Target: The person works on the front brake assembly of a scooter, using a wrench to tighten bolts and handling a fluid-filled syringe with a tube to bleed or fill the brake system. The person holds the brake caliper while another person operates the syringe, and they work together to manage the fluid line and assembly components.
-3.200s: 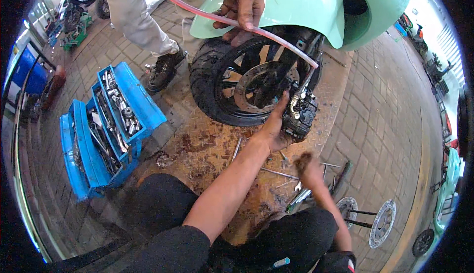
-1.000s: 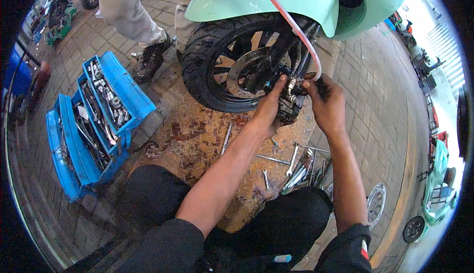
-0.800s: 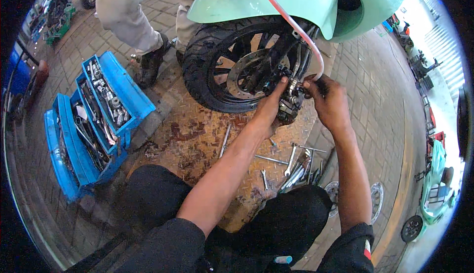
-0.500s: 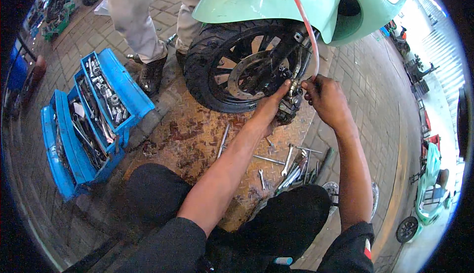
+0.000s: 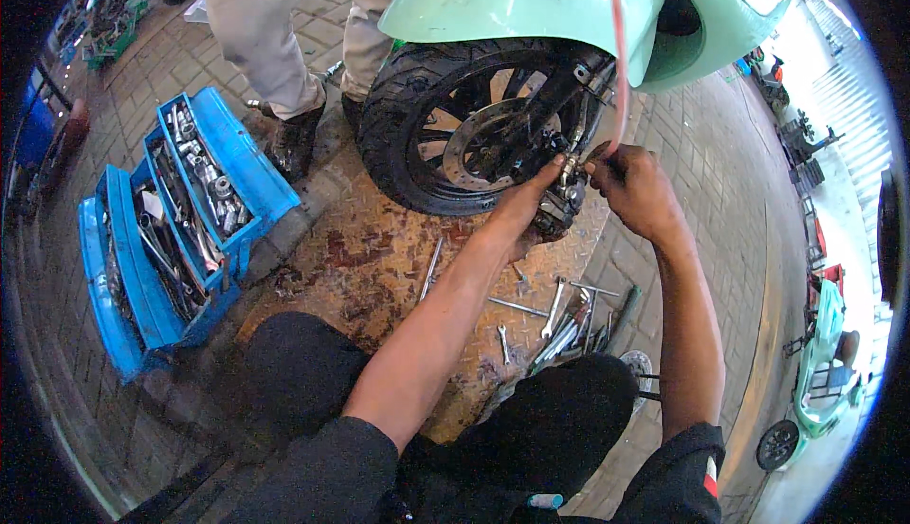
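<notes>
The front wheel of a mint-green scooter stands in front of me, with its brake disc facing me. My left hand is closed around a dark, greasy brake caliper beside the disc, its thumb on the upper part. At the caliper's upper right, my right hand pinches the lower end of a translucent pinkish hose close to a metal fitting. The right fingertips are blackened and partly hide that joint. From there the hose rises past the green fender.
A blue cantilever toolbox with sockets and wrenches lies spread at the left. Several wrenches and rods rest on the rusty metal plate below my hands. Another person's legs stand behind the toolbox. A green scooter is far right.
The upper hose has swung right and now hangs more upright, looking paler. My right hand has shifted slightly right and stays at the caliper. The left keeps its hold.
</notes>
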### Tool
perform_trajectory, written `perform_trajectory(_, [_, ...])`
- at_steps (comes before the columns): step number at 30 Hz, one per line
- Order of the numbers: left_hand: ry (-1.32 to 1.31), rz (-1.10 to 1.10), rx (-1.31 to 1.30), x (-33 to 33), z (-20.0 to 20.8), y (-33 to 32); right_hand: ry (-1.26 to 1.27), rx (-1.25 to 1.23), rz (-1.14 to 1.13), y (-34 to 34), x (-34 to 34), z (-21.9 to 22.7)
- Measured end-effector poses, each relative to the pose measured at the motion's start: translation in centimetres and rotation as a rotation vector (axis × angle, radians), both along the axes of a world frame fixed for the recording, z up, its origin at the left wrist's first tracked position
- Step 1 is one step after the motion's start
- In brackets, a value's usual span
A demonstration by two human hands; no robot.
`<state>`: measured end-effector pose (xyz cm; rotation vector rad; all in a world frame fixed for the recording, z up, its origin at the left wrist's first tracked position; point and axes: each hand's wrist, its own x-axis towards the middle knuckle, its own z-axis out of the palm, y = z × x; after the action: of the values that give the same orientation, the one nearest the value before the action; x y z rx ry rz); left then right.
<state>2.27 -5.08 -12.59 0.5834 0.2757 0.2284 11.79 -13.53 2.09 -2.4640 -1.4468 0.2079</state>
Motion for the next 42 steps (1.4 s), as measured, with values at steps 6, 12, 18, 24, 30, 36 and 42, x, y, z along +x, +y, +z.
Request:
perform_trajectory(6, [-0.02, 0.017, -0.055, -0.1, 0.6, -0.3, -0.076, 0.116, 0.071, -0.4, 0.3, -1.2])
perform_trajectory(12, [0.017, 0.029, -0.091, 0.0, 0.8, -0.6, -0.044, 0.149, 0.025, -0.3, -0.2, -1.8])
perform_trajectory(18, [0.073, 0.075, -0.063, 0.5, 1.1, -0.9, -0.071, 0.152, -0.008, 0.3, -0.5, -1.3])
perform_trajectory(24, [0.038, 0.088, -0.095, -0.3, 2.2, -0.7, -0.043, 0.103, -0.078, 1.5, -0.2, -1.5])
perform_trajectory(30, [-0.224, -0.019, -0.334, 1.5, -1.6, -1.0, -0.073, 0.136, -0.086, 1.1, -0.8, -1.6])
perform_trajectory(36, [-0.152, 0.044, -0.364, 0.2, 0.3, -1.6, -0.104, 0.014, -0.102, 1.4, -1.4, -1.0])
perform_trajectory(42, [-0.083, 0.074, -0.4, 1.0, 1.3, -2.2, -0.077, -0.047, -0.17, 1.2, -0.6, -1.0])
